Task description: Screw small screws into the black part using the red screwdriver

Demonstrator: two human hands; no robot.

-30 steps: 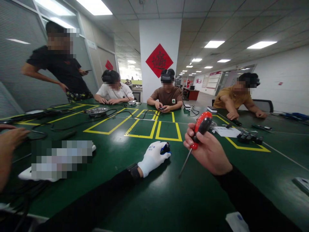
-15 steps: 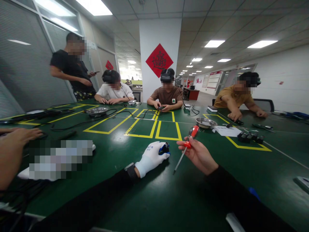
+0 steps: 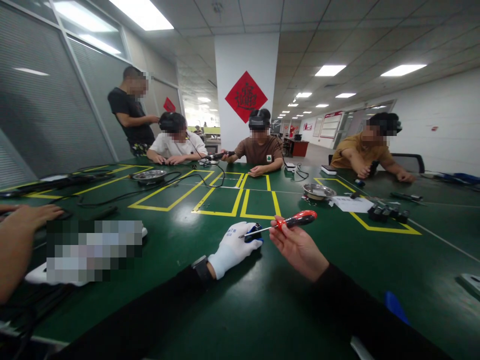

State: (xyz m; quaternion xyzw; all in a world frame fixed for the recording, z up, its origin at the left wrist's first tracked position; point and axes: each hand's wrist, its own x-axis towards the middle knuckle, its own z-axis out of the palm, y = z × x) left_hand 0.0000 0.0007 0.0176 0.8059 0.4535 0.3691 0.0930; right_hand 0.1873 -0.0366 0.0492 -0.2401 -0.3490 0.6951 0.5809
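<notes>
My left hand (image 3: 233,246), in a white glove with blue fingertips, is closed around a small black part with a metal top (image 3: 257,227) just above the green table (image 3: 240,310). The glove hides most of this part, so its kind does not show. My bare right hand (image 3: 298,245) grips a screwdriver (image 3: 296,220) by its red and black handle. The screwdriver lies nearly level, its shaft pointing left across the black part, with the tip in front of the glove. Whether the shaft touches the part I cannot tell.
Yellow tape (image 3: 210,212) marks rectangles on the table. Beyond stand a metal bowl (image 3: 318,191), a sheet of paper (image 3: 351,203) and several black parts (image 3: 388,212). A co-worker's hand (image 3: 33,220) is at far left. Several people sit across the table.
The screwdriver has swung from a steep downward slant to nearly level, its tip moving left and up over the black part. My left hand has barely moved.
</notes>
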